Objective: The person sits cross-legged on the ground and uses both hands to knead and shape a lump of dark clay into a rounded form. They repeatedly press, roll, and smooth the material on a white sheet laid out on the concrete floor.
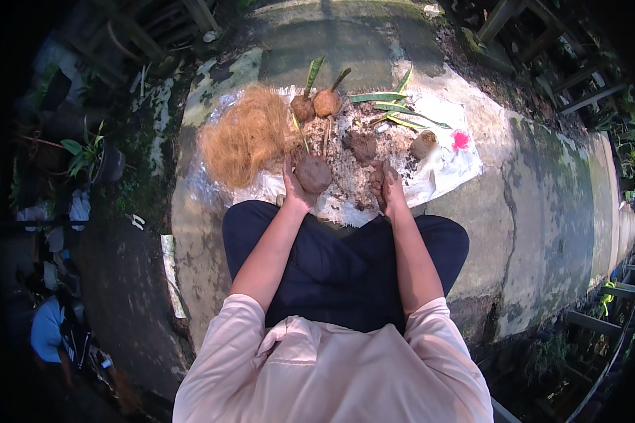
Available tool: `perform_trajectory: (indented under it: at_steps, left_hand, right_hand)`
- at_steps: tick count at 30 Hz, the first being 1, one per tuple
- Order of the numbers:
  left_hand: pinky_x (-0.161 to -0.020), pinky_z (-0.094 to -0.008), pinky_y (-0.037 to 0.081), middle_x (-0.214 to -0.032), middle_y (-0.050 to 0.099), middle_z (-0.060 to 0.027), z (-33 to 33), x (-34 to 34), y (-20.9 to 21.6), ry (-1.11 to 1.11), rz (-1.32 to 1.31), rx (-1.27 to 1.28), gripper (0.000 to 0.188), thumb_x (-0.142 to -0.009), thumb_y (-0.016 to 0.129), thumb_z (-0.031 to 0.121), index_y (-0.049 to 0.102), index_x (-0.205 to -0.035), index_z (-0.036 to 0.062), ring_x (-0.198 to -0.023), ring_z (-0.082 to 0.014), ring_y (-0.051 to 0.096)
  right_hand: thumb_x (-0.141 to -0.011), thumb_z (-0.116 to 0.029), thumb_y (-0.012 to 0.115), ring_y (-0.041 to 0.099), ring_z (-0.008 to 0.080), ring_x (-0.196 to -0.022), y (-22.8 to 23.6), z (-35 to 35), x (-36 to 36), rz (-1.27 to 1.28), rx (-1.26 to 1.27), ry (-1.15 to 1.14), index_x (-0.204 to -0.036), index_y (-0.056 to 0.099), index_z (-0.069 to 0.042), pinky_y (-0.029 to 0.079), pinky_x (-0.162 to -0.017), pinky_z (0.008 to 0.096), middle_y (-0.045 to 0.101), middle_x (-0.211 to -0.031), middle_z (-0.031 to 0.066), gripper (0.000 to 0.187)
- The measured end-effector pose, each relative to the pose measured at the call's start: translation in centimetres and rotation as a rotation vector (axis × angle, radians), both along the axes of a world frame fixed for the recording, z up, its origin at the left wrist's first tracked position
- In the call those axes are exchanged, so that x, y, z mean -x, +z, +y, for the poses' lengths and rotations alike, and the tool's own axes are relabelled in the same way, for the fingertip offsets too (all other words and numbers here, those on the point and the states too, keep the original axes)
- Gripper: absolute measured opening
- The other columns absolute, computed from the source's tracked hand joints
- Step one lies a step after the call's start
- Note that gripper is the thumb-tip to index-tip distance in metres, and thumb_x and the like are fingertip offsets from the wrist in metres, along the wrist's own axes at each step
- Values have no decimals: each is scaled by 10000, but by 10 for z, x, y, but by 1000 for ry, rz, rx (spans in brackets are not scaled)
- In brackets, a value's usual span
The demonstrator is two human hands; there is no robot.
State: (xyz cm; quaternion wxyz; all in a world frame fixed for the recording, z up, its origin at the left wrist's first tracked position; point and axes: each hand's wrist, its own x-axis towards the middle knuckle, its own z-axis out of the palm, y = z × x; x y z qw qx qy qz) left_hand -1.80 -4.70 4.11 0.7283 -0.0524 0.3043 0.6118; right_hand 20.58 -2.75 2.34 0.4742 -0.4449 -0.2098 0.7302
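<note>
My left hand [295,185] cups a round brown ball of soil [313,174] from its left side. A slim green leaf [300,132] rises just behind that ball. My right hand [388,187] is apart from it, fingers loosely spread and dark with mud, with nothing plainly held. Beyond the right hand lies a clump of dark soil [362,145]. Two finished-looking fibre-covered balls, a brown one [302,108] and an orange-brown one [327,103], stand farther back, each with an upright leaf.
A heap of coconut fibre [243,137] lies at left on the white sheet [450,171]. Cut snake plant leaves [402,109], a small container [424,145] and a pink item [460,139] are at right. Another person [48,331] is at lower left, near potted plants [107,163].
</note>
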Motion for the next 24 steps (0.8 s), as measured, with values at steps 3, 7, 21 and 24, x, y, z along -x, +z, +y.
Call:
perform_trajectory:
  at_steps: [3,7,21,24]
  left_hand:
    - [-970,-428,448,-1100,617,-124,-3,-1,-2,21,6,-36,665,-887,410,689,589,-1109,88,-1040,-285,581]
    - [-974,-412,453,-1069,596,-95,-3,0,-4,-21,23,-13,680,-891,390,694,568,-1148,90,-1029,-278,569]
    - [-979,-425,454,-1062,600,-118,-5,1,-4,-25,3,-5,684,-876,422,702,571,-1122,82,-1026,-301,567]
    - [-979,-432,453,-1059,601,-117,-4,0,-3,-24,16,23,684,-879,418,699,571,-1126,80,-1027,-306,567]
  right_hand:
    - [-978,-210,482,374,46,-491,14,-6,-1,-49,-24,1,-1128,582,-37,270,-407,179,443,-660,-37,250]
    - [-954,-324,584,388,67,-531,3,-8,-6,-65,-125,27,-1114,547,-48,281,-420,216,429,-658,-32,321]
    - [-954,-269,595,508,98,-700,0,-14,5,-152,-202,4,-1432,313,-166,434,-602,225,590,-941,63,565]
    - [-955,-203,580,536,107,-700,-10,-12,2,-207,-260,39,-1459,297,-177,447,-588,217,626,-1001,104,579]
